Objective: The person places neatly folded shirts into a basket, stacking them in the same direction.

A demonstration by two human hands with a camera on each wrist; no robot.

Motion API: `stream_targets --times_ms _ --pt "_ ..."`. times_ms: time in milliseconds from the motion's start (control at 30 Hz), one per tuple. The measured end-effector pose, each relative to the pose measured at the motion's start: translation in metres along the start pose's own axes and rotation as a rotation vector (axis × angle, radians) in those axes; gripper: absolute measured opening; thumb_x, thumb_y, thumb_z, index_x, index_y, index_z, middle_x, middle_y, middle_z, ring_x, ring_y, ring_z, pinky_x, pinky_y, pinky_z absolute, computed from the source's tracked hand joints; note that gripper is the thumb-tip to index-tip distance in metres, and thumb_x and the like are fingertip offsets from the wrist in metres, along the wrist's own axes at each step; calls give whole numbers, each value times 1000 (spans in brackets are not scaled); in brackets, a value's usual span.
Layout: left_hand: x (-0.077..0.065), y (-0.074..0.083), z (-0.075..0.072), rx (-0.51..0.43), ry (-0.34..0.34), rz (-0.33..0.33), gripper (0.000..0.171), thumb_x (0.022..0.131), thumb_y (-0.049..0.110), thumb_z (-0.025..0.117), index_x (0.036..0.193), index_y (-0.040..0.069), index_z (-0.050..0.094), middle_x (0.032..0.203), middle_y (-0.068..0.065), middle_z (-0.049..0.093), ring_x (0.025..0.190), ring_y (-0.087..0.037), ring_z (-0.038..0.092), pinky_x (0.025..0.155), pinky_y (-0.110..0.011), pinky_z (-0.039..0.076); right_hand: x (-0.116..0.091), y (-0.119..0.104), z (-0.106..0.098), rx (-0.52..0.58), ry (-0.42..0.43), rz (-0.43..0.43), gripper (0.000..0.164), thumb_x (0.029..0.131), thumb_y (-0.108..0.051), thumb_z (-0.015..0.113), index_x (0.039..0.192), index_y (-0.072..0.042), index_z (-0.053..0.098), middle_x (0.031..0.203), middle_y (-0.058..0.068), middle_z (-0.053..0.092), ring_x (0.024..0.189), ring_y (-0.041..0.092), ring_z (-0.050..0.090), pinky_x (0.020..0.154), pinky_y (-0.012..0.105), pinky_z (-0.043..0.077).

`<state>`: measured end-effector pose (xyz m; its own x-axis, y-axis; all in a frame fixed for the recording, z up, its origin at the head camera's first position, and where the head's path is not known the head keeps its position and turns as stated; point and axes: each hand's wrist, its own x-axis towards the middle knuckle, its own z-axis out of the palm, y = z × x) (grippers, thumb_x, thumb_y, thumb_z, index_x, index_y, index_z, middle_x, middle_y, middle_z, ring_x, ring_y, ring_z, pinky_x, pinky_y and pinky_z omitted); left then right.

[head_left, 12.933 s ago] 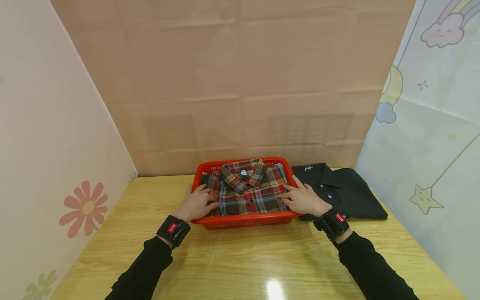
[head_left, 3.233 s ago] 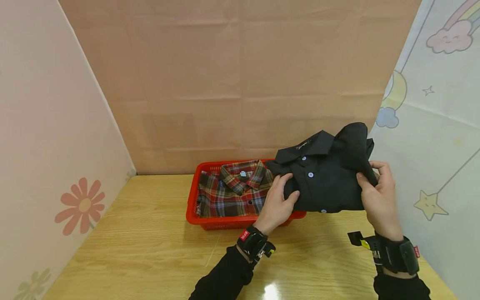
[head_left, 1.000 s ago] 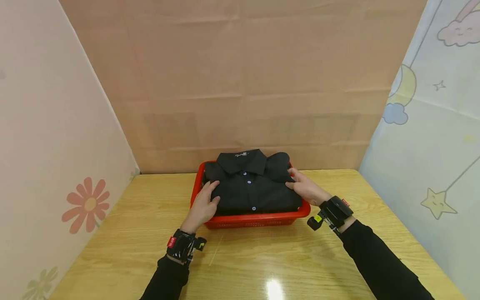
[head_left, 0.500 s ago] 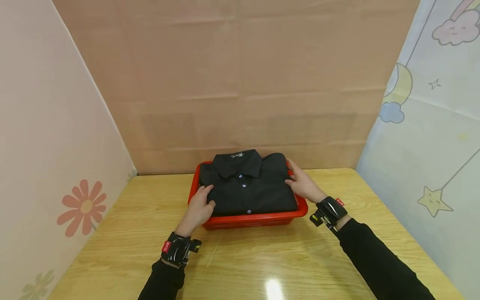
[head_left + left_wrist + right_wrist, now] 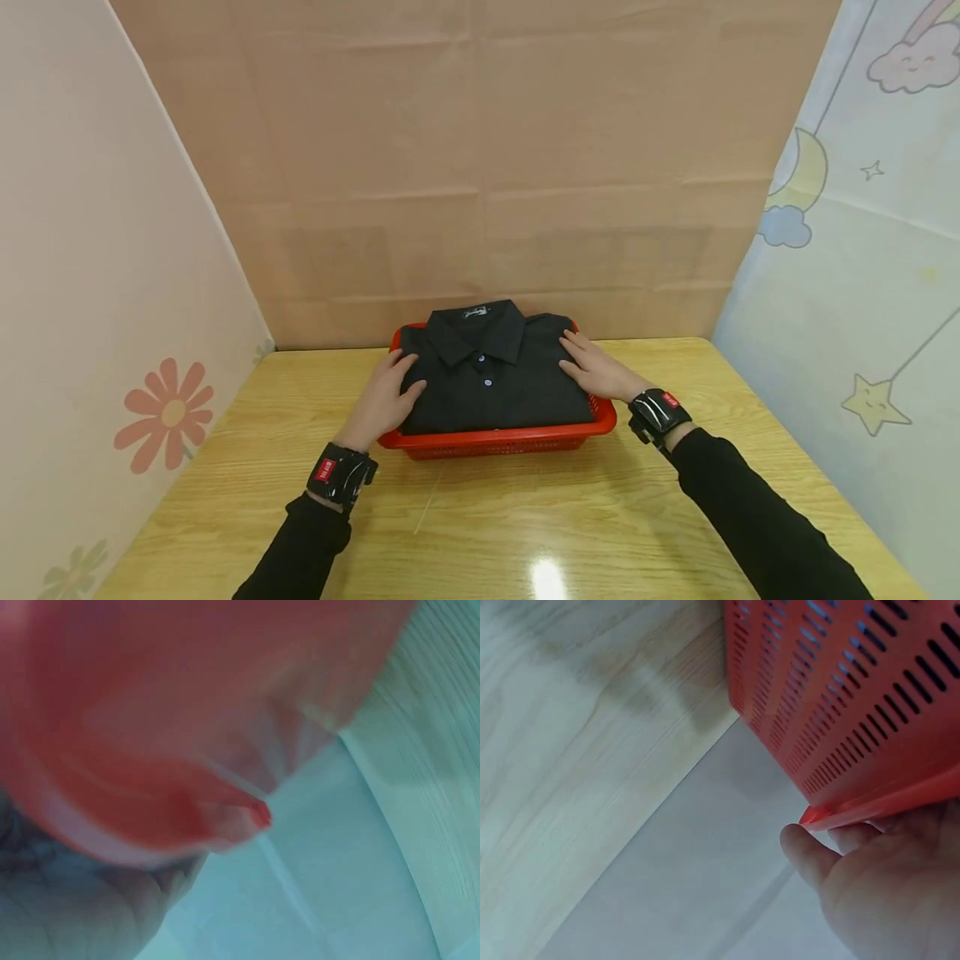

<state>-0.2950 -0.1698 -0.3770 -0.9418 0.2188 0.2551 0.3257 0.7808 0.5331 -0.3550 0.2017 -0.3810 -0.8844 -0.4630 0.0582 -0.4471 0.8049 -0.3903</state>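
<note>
A folded black button-up shirt (image 5: pixel 480 396), collar toward the back, lies in a red plastic basket (image 5: pixel 495 444) and fills it nearly rim to rim. My left hand (image 5: pixel 378 400) is over the basket's left rim, with loosely extended fingers on the shirt's left side. On the opposite side, my right hand (image 5: pixel 603 371) reaches over the rim, fingertips spread on the shirt's right edge. The left wrist view has the basket wall (image 5: pixel 187 690) blurred and close. Slots line the basket side (image 5: pixel 840 697) in the right wrist view, with the hand (image 5: pixel 892 885) at its rim. The plaid shirt is hidden.
The basket stands on a light wooden table (image 5: pixel 480 517), near its back edge. A brown paper-like backdrop (image 5: pixel 480 167) rises behind it. Pale decorated panels flank the table, a flower panel (image 5: pixel 150 250) on the left and a star panel (image 5: pixel 862 292) on the right.
The black shirt, first on the table and later lifted in both hands, now covers the plaid shirt in the basket. Most recently, my right fingers moved from the basket's side onto the shirt.
</note>
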Motion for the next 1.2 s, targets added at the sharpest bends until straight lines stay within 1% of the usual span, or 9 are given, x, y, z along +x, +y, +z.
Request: stream_targets --times_ms 100,200,300,433,700,867,967,1033,1200 --pt "6 -9 -1 92 -83 47 63 97 27 62 148 -2 40 155 -30 28 145 -48 23 115 -60 27 4 3 2 -44 -22 -13 61 105 -27 45 152 6 26 160 25 17 149 45 8 119 59 13" --pt "11 -16 0 176 -162 69 66 97 33 60 151 3 36 159 -26 23 148 -48 12 115 -65 21 8 3 3 -91 -44 -19 62 103 -32 47 151 4 30 160 24 22 150 43 7 119 58 15" --pt "14 -22 0 253 -228 56 65 100 39 54 153 8 34 161 -20 21 149 -46 5 115 -68 15 10 2 2 -128 -48 -19 62 102 -34 49 149 4 35 158 23 28 149 45 8 118 60 16" --pt "19 -29 1 300 -265 31 60 102 43 47 153 12 36 162 -17 22 149 -47 1 114 -71 9 11 0 2 -188 -45 -1 60 102 -36 50 147 3 39 156 21 33 149 45 7 118 61 17" --pt "27 -36 5 268 -301 -5 59 101 44 47 151 12 41 159 -17 29 150 -46 -1 113 -71 7 13 -3 8 -325 -88 46 59 104 -40 41 150 -2 39 158 17 31 150 42 7 113 65 25" --pt "30 -37 6 249 -300 -14 59 101 45 48 150 12 42 159 -16 31 150 -45 -3 114 -71 5 14 -3 9 -356 -89 63 58 105 -40 40 150 -4 38 159 16 30 150 41 7 111 64 29" --pt "29 -39 6 228 -290 -7 60 101 46 47 150 13 41 160 -15 28 150 -45 -4 113 -72 8 12 -3 8 -347 -86 53 59 104 -38 42 150 -2 37 159 17 29 150 42 7 113 61 28" --pt "28 -41 7 199 -272 1 60 101 46 47 151 14 40 161 -15 26 150 -45 -3 111 -74 11 9 -4 8 -319 -69 35 60 103 -37 45 150 1 36 159 20 28 149 45 8 115 60 26" --pt "23 -45 5 94 -206 34 59 103 43 45 153 12 36 162 -18 20 148 -49 2 108 -77 15 -1 -4 7 -191 -22 12 63 104 -35 44 151 4 29 160 23 21 149 46 6 118 58 19"
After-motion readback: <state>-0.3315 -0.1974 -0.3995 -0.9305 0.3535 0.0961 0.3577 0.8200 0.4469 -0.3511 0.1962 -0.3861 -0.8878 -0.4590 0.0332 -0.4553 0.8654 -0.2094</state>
